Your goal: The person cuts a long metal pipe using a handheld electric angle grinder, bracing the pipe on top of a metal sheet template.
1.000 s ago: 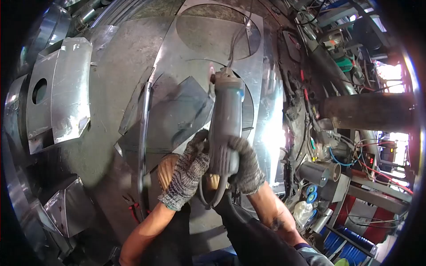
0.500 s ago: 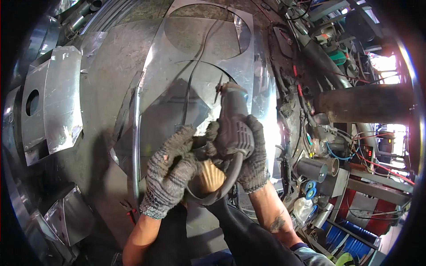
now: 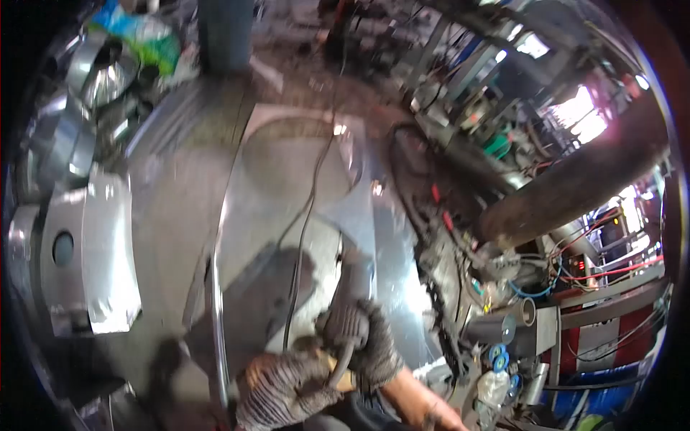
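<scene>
My right hand [image 3: 377,348], in a grey knitted work glove, is wrapped round the body of an angle grinder [image 3: 348,320]. The grinder's head points away from me over the sheet metal; its disc is too blurred to make out. A thick cord [image 3: 343,366] curves from its rear end down toward my left hand [image 3: 287,391]. That hand, gloved too, is curled close beside the grinder, and what its fingers hold is hidden. Beneath lies a shiny metal sheet [image 3: 392,251] with a large round cutout [image 3: 302,158]. A thin dark cable [image 3: 310,208] runs across the sheet.
To the left stand bent metal pieces, one with a round hole [image 3: 111,258]. A long metal edge [image 3: 218,309] runs along the floor at left of centre. A thick pipe [image 3: 568,183], cables, small cylinders [image 3: 492,330] and blue discs [image 3: 497,355] crowd the right side.
My view has tilted up and turned, showing more of the far floor. The grinder and both hands now appear lower in view. The right hand keeps its hold.
</scene>
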`<state>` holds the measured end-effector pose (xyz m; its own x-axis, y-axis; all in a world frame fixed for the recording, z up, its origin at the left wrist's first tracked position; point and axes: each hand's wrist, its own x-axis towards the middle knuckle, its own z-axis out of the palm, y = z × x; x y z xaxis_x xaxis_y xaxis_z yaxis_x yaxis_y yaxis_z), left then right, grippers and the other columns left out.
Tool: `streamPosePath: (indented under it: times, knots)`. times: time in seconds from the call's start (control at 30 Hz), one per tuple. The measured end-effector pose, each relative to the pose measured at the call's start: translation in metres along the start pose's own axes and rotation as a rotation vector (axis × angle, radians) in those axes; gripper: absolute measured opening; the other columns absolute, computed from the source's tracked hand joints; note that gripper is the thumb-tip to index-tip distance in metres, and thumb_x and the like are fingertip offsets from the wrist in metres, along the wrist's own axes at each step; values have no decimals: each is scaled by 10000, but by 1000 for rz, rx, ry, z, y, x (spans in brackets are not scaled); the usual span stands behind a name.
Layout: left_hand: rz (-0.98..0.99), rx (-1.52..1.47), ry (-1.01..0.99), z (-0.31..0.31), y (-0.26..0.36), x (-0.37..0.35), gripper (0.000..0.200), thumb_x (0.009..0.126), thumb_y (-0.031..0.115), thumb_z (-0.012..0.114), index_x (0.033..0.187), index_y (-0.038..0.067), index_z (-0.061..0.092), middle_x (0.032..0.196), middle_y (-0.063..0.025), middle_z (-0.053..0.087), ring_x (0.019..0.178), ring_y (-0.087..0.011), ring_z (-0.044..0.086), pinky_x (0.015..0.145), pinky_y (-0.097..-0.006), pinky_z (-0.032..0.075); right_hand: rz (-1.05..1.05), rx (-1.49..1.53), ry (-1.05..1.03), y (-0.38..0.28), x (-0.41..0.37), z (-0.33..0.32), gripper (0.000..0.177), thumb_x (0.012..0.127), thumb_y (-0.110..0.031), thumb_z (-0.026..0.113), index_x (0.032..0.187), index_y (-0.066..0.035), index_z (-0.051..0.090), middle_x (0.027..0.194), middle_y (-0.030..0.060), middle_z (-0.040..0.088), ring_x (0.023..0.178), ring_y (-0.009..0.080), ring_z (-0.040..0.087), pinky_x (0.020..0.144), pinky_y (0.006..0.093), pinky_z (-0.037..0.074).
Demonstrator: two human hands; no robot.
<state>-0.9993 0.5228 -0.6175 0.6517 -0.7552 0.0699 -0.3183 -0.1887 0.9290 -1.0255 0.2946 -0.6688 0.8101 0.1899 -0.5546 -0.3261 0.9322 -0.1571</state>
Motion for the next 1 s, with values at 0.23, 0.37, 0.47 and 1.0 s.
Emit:
streamPosePath:
  times: [0.23,0.37,0.47,1.0]
  knots:
    - [-121,-9,-206,25,-7,-19,409,943,344,788,1195,35,700,1097,-28,741,928,-168,698,816,-350,565,-152,-338,94,9,-27,-6,513,908,-279,782,1277,1,562,1076,159,701,922,273,716,855,430,610]
    - [-438,-651,397,48,-40,0,429,902,283,813,1218,21,687,1109,-129,737,1014,-232,692,917,-372,545,-257,-834,145,12,-47,16,696,837,-268,843,1373,-12,479,1085,135,703,961,250,712,870,393,594]
    - [-377,-721,519,37,-20,37,581,857,221,851,1338,24,593,1206,-102,696,1077,-208,678,921,-358,560,-239,-1567,302,15,-53,34,940,706,-419,915,1427,-8,472,1173,208,713,1044,317,723,944,408,569]
    - [-604,-937,813,43,0,21,516,836,330,848,1247,84,655,1160,-22,662,975,-170,639,851,-355,548,-308,-1877,112,33,-51,36,772,774,-454,813,1375,-39,565,1134,252,700,1058,415,698,977,477,536]
